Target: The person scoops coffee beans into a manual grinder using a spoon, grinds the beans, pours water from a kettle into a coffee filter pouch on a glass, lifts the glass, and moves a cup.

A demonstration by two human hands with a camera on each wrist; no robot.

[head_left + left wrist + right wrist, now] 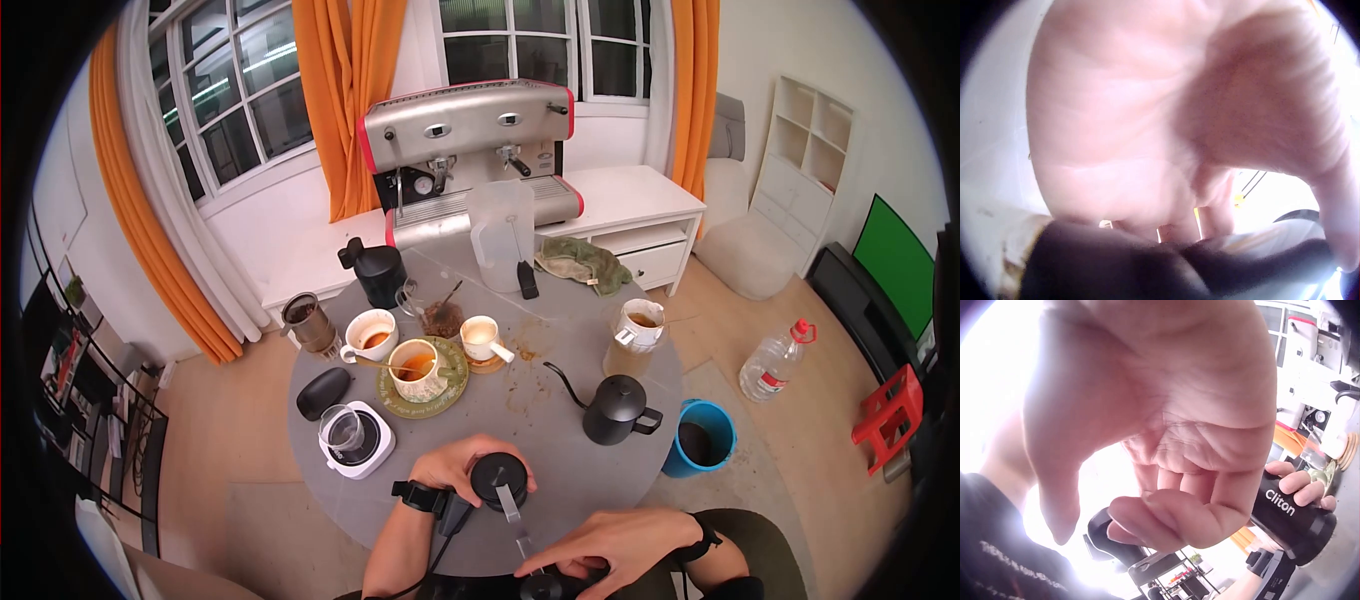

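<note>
One grinder [498, 472]: black, lettered "Cliton", at the near side of the grey table [480, 420]; contact with tabletop not determinable.
Left hand [450, 465]: wrapped around the grinder body, fingers curled, gripping.
Right hand [625, 542]: over the crank knob [541, 588], fingers bent, thumb apart in the right wrist view (grip on knob partly hidden, cannot tell).
Crank arm [512, 506]: pointing from the lid toward the right hand.
Kettle [617, 405]: black, gooseneck, upright on the table, beyond the right hand.
Scale [378, 462]: white-edged, bearing a glass vessel [342, 428], left of the grinder.
Green plate [455, 398]: under a patterned cup [430, 380].
</note>
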